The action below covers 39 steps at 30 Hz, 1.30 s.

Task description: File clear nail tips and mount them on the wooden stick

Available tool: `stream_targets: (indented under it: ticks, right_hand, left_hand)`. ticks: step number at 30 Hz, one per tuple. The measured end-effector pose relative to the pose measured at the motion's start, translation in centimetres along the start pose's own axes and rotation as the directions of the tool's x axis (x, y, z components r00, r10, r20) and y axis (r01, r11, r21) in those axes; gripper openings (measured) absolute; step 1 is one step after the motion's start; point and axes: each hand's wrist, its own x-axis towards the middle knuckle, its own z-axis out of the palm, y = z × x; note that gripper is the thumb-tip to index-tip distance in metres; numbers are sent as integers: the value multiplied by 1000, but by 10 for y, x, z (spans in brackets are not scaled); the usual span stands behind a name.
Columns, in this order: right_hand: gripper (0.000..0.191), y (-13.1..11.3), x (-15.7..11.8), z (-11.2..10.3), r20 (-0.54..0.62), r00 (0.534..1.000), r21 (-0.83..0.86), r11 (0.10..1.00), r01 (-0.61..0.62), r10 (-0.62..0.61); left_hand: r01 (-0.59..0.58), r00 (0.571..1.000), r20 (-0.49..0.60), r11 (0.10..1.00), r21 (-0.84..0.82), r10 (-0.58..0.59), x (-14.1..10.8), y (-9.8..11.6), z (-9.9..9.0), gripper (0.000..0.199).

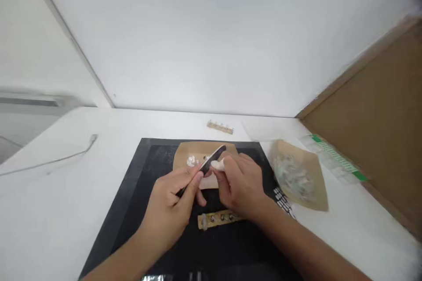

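My left hand [174,204] is closed around a dark nail file [214,159] that slants up to the right and has a pale edge. My right hand [240,180] pinches a small white piece [217,165], shaped like a false nail tip, beside the file. Whether the two touch I cannot tell. Beneath both hands lies a sheet of brown paper [184,149], with small white bits [191,161] on it. Just below my right hand, a yellowish strip [216,219] with several round studs rests on the black mat [132,228], its right end partly hidden.
A second studded strip [220,127] lies behind the mat. To the right are a brown paper [316,175] with a heap of clear pieces, small white tabs [284,203] and a green-and-clear package [339,158]. A thin cable [72,156] crosses the white table at left.
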Motion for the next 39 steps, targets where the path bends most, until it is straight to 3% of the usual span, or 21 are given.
stream_targets:
  ticks: [4,7,10,13,16,20,27,31,34,36,39]
  right_hand:
    - [19,6,4,-4,-96,994,-117,991,-62,51]
    - [25,3,5,-5,-58,998,-117,992,-38,31]
    - [27,0,6,-5,-69,996,-136,989,-60,51]
    - [25,-2,6,-3,-86,993,-146,985,-90,78]
    - [25,-5,5,0,-30,999,-74,996,-42,40]
    - [27,-8,6,-1,-88,992,-26,995,-92,90]
    - [20,-4,5,-8,-114,984,-13,990,-138,136]
    - [19,0,3,-9,-78,986,72,987,-144,150]
    - [20,3,-1,-12,-49,975,186,961,-203,216]
    - [20,4,-4,-15,-43,964,223,944,-245,261]
    - [19,3,-6,-21,-52,976,220,956,-194,210]
  left_hand:
    - [-143,988,-49,989,46,145,0,2,1,37]
    - [-280,953,-91,953,114,290,-2,-1,4,24]
    - [-345,925,-98,919,191,368,-3,-5,7,38]
    - [-353,916,-102,902,249,387,-3,-7,10,42]
    - [-373,904,-107,885,280,414,-3,-7,10,44]
    - [-391,888,-133,874,289,441,-5,-2,8,46]
    - [-360,900,-161,900,248,404,-5,3,7,44]
    - [-294,917,-187,913,283,353,-2,3,5,32]
    - [-209,906,-256,883,420,336,2,-1,-4,28]
    - [-60,919,-305,851,522,252,7,-6,-15,30]
    - [256,931,-362,781,570,-41,18,-15,-33,50]
